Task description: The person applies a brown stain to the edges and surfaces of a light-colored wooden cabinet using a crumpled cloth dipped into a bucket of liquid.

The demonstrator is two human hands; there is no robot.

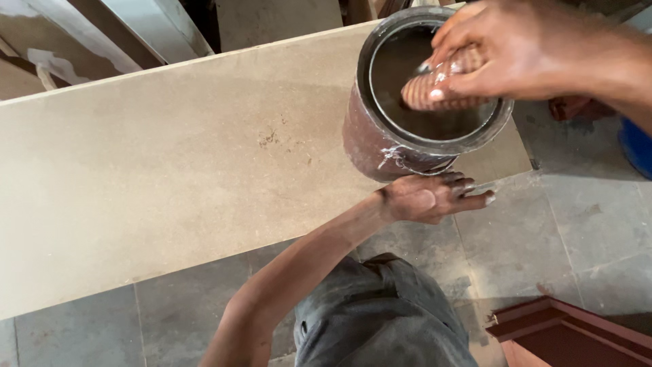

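A round metal tin with a rust-brown, paint-streaked wall stands open at the right end of a long beige board. Dark liquid fills the tin. My right hand reaches in over the rim from the upper right. It grips a reddish-brown ribbed wad, which is dipped into the liquid. My left hand lies at the board's near edge with its fingers spread, pressed against the base of the tin. Its fingertips are smeared with pale paint.
A grey tiled floor lies beside and under the board. A red-brown wooden piece sits at the bottom right and a blue object at the right edge. Pale panels lean at the top left.
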